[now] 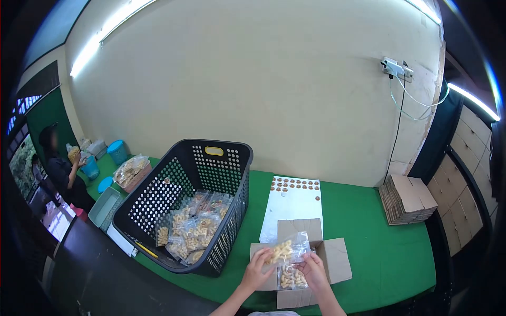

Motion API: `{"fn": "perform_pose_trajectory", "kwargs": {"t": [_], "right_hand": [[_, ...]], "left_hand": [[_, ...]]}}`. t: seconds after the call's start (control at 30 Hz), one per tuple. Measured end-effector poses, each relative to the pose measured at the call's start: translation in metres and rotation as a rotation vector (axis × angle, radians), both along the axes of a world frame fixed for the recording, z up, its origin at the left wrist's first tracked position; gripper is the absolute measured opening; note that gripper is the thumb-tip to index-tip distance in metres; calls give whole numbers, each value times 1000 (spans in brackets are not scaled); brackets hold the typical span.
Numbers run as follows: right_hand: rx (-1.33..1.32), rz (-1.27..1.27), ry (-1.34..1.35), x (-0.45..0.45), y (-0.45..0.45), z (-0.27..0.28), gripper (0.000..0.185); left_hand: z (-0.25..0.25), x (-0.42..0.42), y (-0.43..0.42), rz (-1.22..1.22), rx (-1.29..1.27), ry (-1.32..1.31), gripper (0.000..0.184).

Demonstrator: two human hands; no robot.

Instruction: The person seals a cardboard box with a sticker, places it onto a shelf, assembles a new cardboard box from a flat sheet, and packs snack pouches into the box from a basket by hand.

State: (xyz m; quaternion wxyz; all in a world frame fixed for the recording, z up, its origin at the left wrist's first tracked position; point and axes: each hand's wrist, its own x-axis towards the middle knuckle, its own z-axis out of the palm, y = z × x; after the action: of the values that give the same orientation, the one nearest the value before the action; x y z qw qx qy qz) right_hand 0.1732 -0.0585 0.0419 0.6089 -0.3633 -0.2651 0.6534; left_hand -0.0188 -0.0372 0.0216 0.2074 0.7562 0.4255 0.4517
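Between my two hands is a clear plastic bag of pale, curved snack pieces (282,253), tilted above an open cardboard box (339,259). My left hand (256,270) is closed on the bag's left side. On its right edge, the fingers of my right hand (314,269) pinch the plastic. Inside the box, below the held bag, similar snack bags (291,279) are partly visible; my hands hide some of the interior. To the left stands a large black perforated basket (234,224), with many filled snack bags (200,229) piled at its bottom.
A white sheet with round stickers (290,208) lies behind the box on the green tablecloth (379,247). Flattened cartons (408,197) are stacked at right. Far left, another person (63,171) holds a bag near blue containers (117,151). A power socket with cables (396,68) is on the wall.
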Motion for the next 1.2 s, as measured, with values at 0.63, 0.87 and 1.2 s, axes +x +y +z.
{"fn": "perform_pose_trajectory", "kwargs": {"t": [0.63,0.87,1.2], "right_hand": [[-35,146,-492,-12,-27,-50,28],[-186,149,-324,-9,-43,-61,29],[-156,138,-387,40,-58,-68,25]], "left_hand": [[-33,9,-19,-126,-951,-629,39],[-39,18,-23,-184,-794,-401,40],[-57,58,-41,-262,-877,-244,44]]}}
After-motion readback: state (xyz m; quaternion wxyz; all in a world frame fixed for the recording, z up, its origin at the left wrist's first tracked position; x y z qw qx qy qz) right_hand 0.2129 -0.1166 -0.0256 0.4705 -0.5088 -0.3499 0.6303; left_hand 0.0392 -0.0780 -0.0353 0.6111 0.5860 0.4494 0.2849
